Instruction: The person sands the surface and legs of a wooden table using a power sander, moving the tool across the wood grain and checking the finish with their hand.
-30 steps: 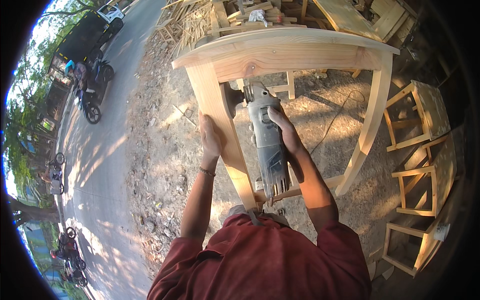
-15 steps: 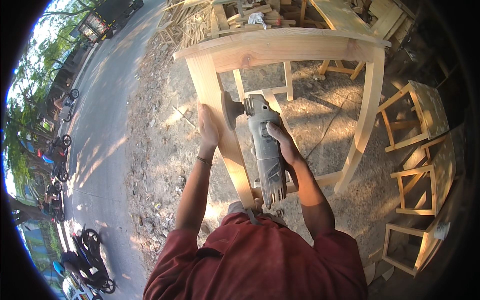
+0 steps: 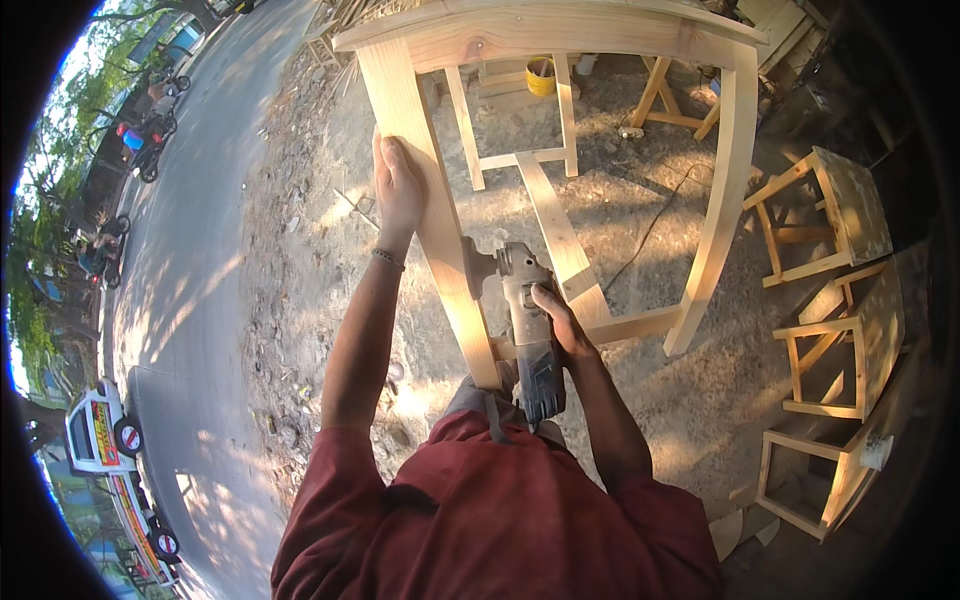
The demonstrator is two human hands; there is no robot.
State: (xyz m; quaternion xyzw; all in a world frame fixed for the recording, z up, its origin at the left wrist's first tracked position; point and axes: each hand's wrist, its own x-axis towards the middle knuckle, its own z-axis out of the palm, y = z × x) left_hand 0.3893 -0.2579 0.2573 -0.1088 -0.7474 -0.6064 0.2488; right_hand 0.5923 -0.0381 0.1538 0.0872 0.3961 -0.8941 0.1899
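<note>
Though amid stools (image 3: 852, 205), right fingers (image 3: 545, 298) around grinder (image 3: 529, 322), left fingers (image 3: 391, 152) against leg (image 3: 436, 205), grip unclear.

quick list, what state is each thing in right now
Wooden frame: joined, bare wood
Left hand: against the outer edge of the left leg
Right hand: wrapped around the angle grinder
Angle grinder: held; running or not, cannot tell
Disc: at the leg's inner edge
Cord: slack on the ground
Yellow bucket: open-topped, unheld
</note>
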